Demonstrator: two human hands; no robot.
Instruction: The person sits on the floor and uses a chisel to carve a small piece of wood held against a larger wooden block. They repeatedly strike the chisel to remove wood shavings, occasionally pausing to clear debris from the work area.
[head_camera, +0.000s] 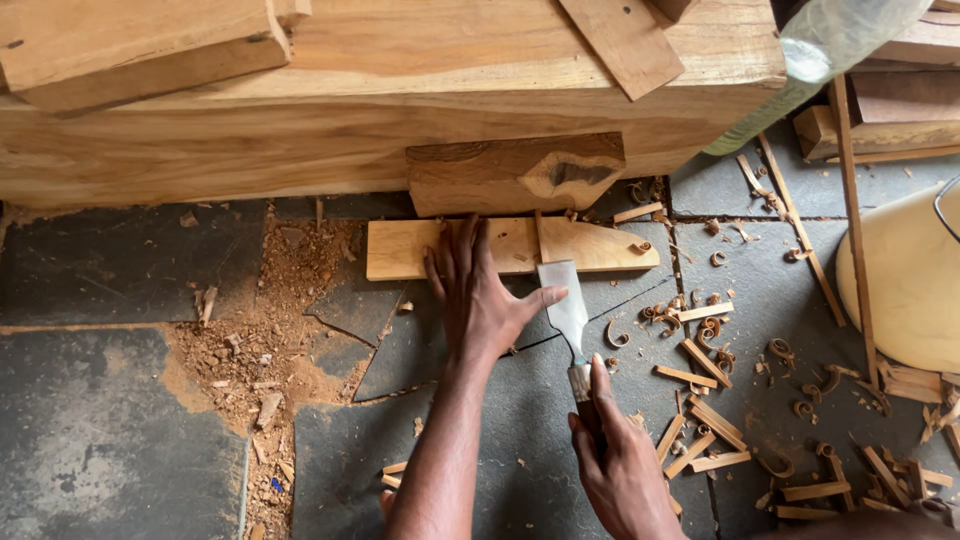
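A flat light wooden board (600, 245) with one slanted end lies on the stone floor against a big timber block. My left hand (480, 300) presses down on its near edge, fingers spread, thumb out toward the blade. My right hand (622, 465) grips the dark handle of a broad steel chisel (565, 305). The chisel's blade points away from me and its edge rests on the board's near edge, just right of my left thumb.
A large timber block (350, 130) fills the top, with a darker notched block (515, 172) above the board. Sawdust (265, 335) lies at left. Wood chips and curled shavings (715, 400) scatter at right. A cream bucket (910, 285) stands at the right edge.
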